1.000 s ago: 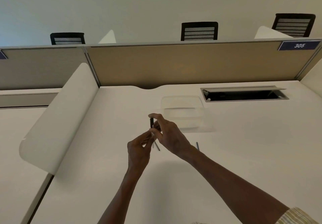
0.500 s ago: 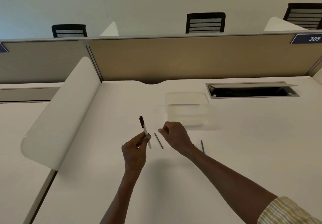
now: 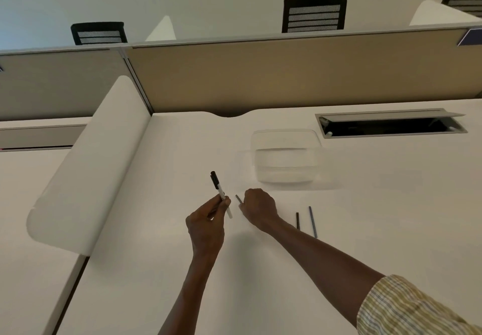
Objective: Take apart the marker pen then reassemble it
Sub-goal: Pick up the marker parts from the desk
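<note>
Marker pen [image 3: 218, 188], one barrel with its black cap pointing up and away, is pinched near its lower end by the left hand [image 3: 206, 223]. Just right, the right hand [image 3: 258, 208] curls down onto the desk [image 3: 146, 269] over one thin dark rod [image 3: 238, 198], its long axis running away from the person; whether it is gripped I cannot tell. Two more rods [image 3: 297, 220] lie further right.

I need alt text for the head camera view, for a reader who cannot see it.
The left hand holds a marker pen above a white desk, while the right hand rests curled over a thin dark rod. Two more thin rods lie to the right, and a clear plastic container sits behind.
</note>
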The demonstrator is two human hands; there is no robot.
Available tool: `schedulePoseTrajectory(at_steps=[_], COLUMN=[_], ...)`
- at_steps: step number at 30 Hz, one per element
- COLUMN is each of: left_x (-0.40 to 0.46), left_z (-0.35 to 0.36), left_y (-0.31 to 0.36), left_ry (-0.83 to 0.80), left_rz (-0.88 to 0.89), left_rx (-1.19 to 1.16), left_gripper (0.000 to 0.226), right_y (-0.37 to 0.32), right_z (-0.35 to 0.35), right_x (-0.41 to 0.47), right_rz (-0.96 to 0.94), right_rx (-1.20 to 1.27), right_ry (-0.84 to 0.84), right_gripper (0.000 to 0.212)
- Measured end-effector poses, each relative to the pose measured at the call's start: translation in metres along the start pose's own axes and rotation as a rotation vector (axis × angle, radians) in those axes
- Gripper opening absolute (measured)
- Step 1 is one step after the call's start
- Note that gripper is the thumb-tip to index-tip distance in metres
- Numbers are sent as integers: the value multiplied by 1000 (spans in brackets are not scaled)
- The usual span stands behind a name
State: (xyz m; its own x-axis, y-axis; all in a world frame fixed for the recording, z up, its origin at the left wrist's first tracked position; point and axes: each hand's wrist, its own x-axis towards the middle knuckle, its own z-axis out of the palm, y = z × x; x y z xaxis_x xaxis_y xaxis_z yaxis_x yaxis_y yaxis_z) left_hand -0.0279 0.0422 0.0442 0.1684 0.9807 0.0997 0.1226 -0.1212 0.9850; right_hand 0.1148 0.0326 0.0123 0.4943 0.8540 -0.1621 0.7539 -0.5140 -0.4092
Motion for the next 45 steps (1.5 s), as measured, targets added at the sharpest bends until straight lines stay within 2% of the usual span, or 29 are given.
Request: schedulePoseTrajectory(at_steps=[4,10,16,24,27,31,34,36,41,45], left_x=[0,-4,-5,-5,-5,-6,-7,-6,-6,-6], left_z=[0,0,6,21,27,34,35,34,34,34], left_y=[-2,0,8,18,19,21,20,18,13,11], left_ry=[4,18,17,-4,-16,-27,-19,-11,14,23], left_rz=[-41,-46,-52,-96,-119,-197,-229,-249,-293,-308], left_rx=[10,21,5,-73,-81,-99,-111,-124,-154,-194], left_gripper=[15,16,16,20,19,10,11,12,12,9], right_y=[-4,-1,-1,30,47,68,81,88,97,103], right_z=[0,-11,-63,-162,-172,-161,-147,-136,-116,-110], right_x=[0,-5,-9,27,55,86,105,113,123,126], right_rz=[24,44,-40,-208,-214,-226,-194,-189,-211,-239], right_rx=[-1,126,198,35,-52,-240,-271,-288,-334,-363], right_ry=[-22,-14,133,323,258,93,-16,-52,-97,-115], right_gripper=[9,14,17,15,14,11,12,16,3,7])
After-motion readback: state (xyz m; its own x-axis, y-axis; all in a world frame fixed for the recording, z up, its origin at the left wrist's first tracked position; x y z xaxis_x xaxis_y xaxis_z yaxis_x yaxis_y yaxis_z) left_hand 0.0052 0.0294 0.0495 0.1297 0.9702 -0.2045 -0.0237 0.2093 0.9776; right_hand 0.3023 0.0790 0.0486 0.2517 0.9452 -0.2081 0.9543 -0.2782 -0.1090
